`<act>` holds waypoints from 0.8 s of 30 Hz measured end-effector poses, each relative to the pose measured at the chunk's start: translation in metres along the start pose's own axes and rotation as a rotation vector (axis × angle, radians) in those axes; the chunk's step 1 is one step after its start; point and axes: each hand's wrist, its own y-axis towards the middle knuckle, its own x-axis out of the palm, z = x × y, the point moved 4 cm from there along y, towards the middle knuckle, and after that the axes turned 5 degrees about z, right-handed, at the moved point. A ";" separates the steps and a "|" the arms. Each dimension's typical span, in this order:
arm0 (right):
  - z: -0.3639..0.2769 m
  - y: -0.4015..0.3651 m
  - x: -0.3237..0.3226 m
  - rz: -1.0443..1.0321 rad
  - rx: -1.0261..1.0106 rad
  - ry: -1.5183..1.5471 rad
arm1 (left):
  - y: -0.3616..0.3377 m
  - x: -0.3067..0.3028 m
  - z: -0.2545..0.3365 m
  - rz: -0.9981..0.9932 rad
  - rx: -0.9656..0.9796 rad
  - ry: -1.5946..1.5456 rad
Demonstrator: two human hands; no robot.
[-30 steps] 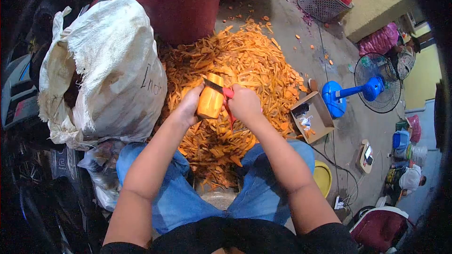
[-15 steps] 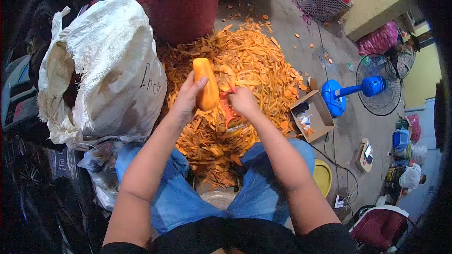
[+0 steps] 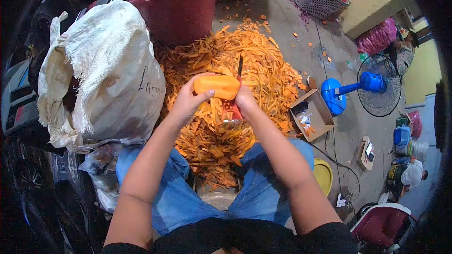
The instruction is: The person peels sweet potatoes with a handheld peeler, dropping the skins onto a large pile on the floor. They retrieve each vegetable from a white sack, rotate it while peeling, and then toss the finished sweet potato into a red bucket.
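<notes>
My left hand (image 3: pixel 192 96) grips a peeled orange vegetable (image 3: pixel 216 86), which lies sideways with its right end close to my right hand (image 3: pixel 245 99). Closed around a red peeler (image 3: pixel 230 112), my right hand also has a thin dark blade or point (image 3: pixel 240 66) sticking up above it. Under both hands spreads a large heap of orange peelings (image 3: pixel 263 70), reaching down between my knees.
A white woven sack (image 3: pixel 113 66) stands at the left, a dark red tub (image 3: pixel 172 11) behind the heap. To the right are a cardboard box (image 3: pixel 322 110), a blue fan (image 3: pixel 334 96), cables and a yellow-green lid (image 3: pixel 323 176). Two people are farther right.
The orange vegetable has turned from upright to sideways in my left hand. My right hand has moved slightly, and the peeler has turned, with its dark tip now pointing up.
</notes>
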 end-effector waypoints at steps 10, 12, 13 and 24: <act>-0.035 0.001 0.000 0.010 -0.424 -0.768 | -0.011 0.001 -0.028 -0.301 -0.556 0.138; -0.051 -0.019 0.014 0.118 -0.568 -1.142 | -0.009 0.000 -0.034 -0.314 -0.525 0.135; -0.052 -0.018 0.013 0.116 -0.570 -1.142 | -0.008 0.000 -0.034 -0.325 -0.492 0.132; -0.032 -0.037 0.033 0.096 -0.812 -1.791 | 0.002 -0.009 -0.030 0.015 -0.415 0.000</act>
